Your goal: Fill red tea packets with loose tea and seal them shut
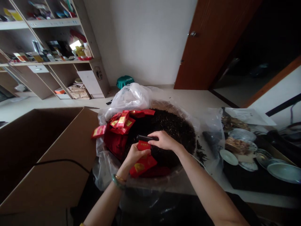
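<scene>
My left hand [134,154] pinches a small red packet [144,145] with gold print, held upright over the middle of the container. My right hand [166,140] grips a slim black handheld tool [144,138] that lies across the packet's top edge; its exact kind is not clear. Under both hands spreads a heap of dark dried leaves [175,125], like loose tea, inside a clear plastic liner [131,95]. Larger red packets [143,166] lie just below my left hand. A pile of red and gold packets [123,121] rests at the heap's left side, above a red stack [115,144].
An open cardboard box [68,157] stands at left, with a black cord across it. To the right, dishes [283,172] and a plastic bag [211,125] sit on a dark surface. Shelving [54,23], a green bundle [125,81] and a brown door [207,40] are behind.
</scene>
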### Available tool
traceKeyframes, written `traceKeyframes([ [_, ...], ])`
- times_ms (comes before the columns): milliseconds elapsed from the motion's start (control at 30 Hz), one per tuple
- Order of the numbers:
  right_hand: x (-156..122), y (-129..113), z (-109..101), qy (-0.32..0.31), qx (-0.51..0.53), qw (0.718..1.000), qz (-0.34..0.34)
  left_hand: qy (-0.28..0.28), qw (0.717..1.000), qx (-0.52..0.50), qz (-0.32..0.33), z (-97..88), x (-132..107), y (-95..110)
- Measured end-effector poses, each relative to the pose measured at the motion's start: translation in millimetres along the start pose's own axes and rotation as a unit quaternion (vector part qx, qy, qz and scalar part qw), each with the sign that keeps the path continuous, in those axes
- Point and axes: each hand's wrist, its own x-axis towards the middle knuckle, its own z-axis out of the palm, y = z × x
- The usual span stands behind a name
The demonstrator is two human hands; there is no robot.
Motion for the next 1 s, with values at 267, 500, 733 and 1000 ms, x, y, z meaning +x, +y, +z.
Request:
traceKeyframes([
  [267, -0.8, -11.0, 1.7, 0.024, -0.049, 0.999, 0.008, 0.009, 1.000, -0.013, -0.005, 1.6, -0.9, -1.8],
  [500, -1.3, -7.6, 1.1, 0.010, -0.032, 0.999, 0.014, 0.008, 1.000, -0.005, 0.002, -0.2, -2.1, 0.5],
  [733, -2.2, -8.9, 0.7, -0.006, -0.016, 1.000, 0.012, -0.005, 1.000, 0.006, -0.002, -3.2, -2.2, 1.7],
  [1000, -1.4, -12.9, 3.9, 0.007, -0.028, 0.999, 0.015, 0.003, 1.000, -0.005, -0.015, -1.6, -3.2, 3.5],
])
